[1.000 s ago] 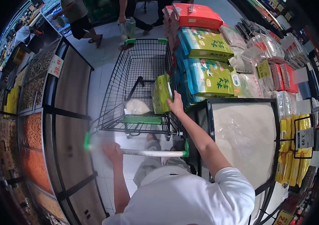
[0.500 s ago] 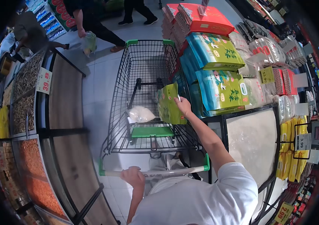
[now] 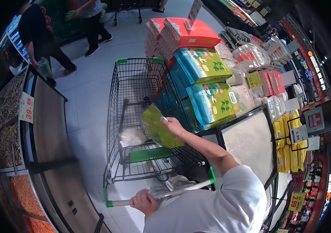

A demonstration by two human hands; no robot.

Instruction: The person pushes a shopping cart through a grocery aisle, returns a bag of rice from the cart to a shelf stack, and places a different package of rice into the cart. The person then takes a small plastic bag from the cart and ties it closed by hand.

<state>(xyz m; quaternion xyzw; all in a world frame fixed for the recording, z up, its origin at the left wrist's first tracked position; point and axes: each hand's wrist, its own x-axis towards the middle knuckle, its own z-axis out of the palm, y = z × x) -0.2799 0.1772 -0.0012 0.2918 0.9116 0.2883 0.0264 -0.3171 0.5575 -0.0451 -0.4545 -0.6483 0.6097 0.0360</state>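
Note:
My right hand (image 3: 172,126) is closed on the edge of a green rice bag (image 3: 157,127), which hangs tilted inside the basket of a black wire shopping cart (image 3: 113,101). Whether the bag rests on the basket floor, I cannot tell. Left of it in the cart lies a clear plastic bag of pale contents (image 3: 132,137), near the green seat flap (image 3: 150,154). My left hand (image 3: 143,202) is wrapped around the cart's handle bar (image 3: 122,203).
Stacked rice bags (image 3: 212,103) and red boxes (image 3: 192,33) stand close along the cart's right side. Bulk bins of dried goods (image 3: 25,190) line the left. Two people (image 3: 41,35) are ahead on the left, and another cart (image 3: 128,9) is farther off.
The rice bag in my right hand has tilted more and shifted left in view. The cart and shelves appear turned as my view swings right. The people ahead have moved.

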